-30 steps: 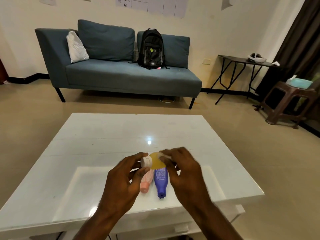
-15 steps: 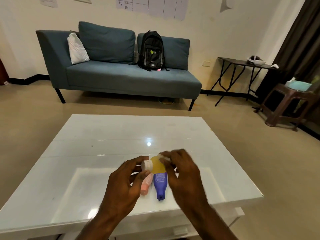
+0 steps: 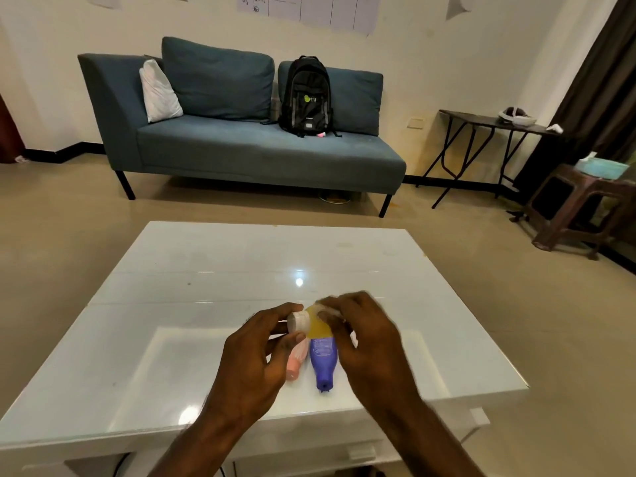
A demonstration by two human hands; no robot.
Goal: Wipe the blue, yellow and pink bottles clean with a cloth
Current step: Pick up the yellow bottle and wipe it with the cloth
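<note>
Glossy white counter up close, and both hands are right over its near half; the left hand has its fingers curled round the white cap end of the yellow bottle, holding it sideways above the surface; the right hand is closed over the bottle's other end with a scrap of pale cloth pinched against it, though it's blurry so I can't tell how much cloth there is. Under the hands, the pink bottle and the blue bottle lie side by side on the counter, just about touching, caps pointing toward the near edge.

My guess is the yellow one is mid-wipe and the other two are waiting. Risk-wise: the bottle is only held by its ends, so a hard rub could twist it out of the left hand and drop it on the two below; those look round-bodied, so a knock could roll them off the near edge. Further back there's a teal sofa with a black backpack on it.
</note>
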